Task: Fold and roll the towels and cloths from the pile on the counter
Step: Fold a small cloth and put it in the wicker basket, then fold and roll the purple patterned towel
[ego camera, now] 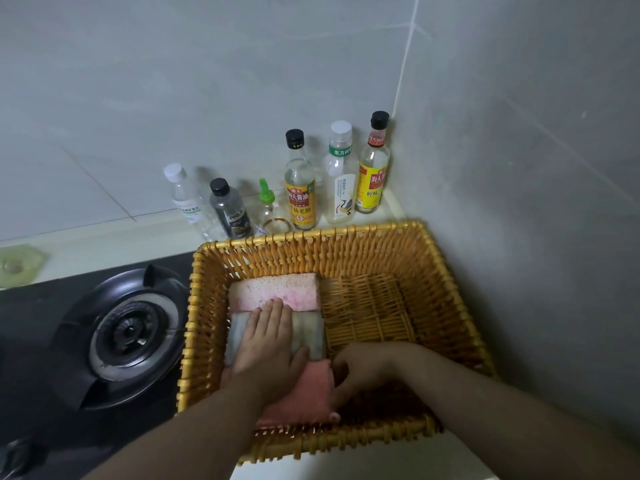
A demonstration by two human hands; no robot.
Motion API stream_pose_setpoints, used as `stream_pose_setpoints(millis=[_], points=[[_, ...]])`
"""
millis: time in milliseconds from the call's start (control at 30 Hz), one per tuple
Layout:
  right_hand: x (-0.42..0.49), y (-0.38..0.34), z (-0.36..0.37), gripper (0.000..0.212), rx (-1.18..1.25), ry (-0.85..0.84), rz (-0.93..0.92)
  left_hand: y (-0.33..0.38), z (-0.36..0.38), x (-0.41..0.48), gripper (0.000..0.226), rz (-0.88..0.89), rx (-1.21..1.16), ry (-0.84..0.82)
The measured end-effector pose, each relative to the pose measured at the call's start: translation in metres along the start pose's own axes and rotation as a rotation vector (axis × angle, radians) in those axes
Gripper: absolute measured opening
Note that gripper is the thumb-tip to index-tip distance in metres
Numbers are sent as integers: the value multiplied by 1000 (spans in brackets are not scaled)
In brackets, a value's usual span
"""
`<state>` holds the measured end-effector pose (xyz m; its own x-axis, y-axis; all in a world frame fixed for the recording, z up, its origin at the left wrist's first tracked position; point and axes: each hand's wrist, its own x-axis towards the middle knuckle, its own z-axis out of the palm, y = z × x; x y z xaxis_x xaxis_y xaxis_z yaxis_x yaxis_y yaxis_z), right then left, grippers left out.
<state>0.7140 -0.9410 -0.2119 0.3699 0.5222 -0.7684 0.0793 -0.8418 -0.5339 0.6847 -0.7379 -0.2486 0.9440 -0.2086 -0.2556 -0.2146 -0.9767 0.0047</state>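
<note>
Lower centre, my right hand [360, 372] curls round the salmon roll [301, 393] while my flat left hand [268, 337] presses the striped roll [311, 332] in the basket [450, 306]; I'm packing, and next it needs seating snugly.

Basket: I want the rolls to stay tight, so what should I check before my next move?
1. Room for another roll: ok. The right half of the basket shows bare floor.
2. Striped cloth held down: ok. The left hand presses flat on it.
3. Salmon cloth released: not ok. The right hand holds its right end.
4. Rows packed: ok. The pink-and-white cloth, the striped cloth and the salmon cloth lie side by side, touching.
5. Gas burner beside the basket: ok. No flame shows.
6. Cloths left to fold: cannot tell. No pile is in view.
</note>
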Motion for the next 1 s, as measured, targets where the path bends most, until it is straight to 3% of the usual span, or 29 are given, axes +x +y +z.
stream_pose_setpoints(millis=[133,233,367,500,600,733,1000], points=[[-24,-7,-13,48,-106,166,-64,4,-17,-1,81,-23,-36,-72],[-39,-8,-20,43,20,298,-80,1,-36,-6,81,-40,-136,-119],[-50,-13,-23,33,219,498,-114,-4,-65,-30,68,-46,-414,20],[-57,-30,-26,26,225,634,-223,-18,-94,-65,41,-157,-628,193],[-58,-45,-24,23,222,688,-304,-34,-110,-98,32,-230,-699,322],[-63,-77,-17,20,208,722,-417,-58,-128,-152,28,-284,-730,354],[-80,-155,16,28,70,698,-556,-97,-118,-279,31,-621,-793,480]])
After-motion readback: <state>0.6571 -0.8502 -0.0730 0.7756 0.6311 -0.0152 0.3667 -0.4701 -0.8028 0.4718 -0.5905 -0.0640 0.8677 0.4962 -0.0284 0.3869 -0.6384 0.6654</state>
